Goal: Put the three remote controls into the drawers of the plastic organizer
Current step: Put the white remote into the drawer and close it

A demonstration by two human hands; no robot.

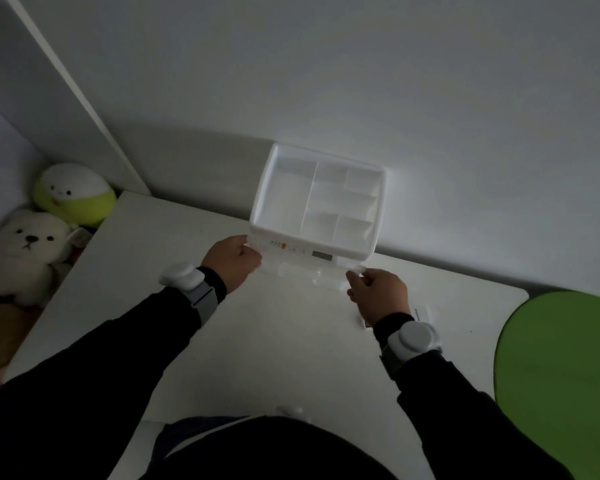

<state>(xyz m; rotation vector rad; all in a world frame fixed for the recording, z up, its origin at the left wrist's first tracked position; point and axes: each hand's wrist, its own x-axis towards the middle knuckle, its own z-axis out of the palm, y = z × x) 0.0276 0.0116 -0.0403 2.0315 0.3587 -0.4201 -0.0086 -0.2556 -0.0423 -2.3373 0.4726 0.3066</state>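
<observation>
Right now both my hands are on the front of the plastic organizer (317, 202), which stands at the far edge of the white table (222, 341) against the wall. My left hand (232, 262) is curled around the left end of the clear drawer (309, 268), fingers closed on its corner, and my right hand (378, 293) pinches the right end between thumb and fingertips. I hold it at both ends so it slides straight instead of jamming on one side.

Through the drawer front I can see one remote control (302, 252) lying lengthwise, its orange button and small grey screen showing. That one, I judge, is already stowed. The light is dim, so I cannot tell whether the drawer is going in or coming out, nor where the other two remotes are. The divided tray on top holds nothing.

A small white box (421, 313) sits just behind my right wrist.
</observation>
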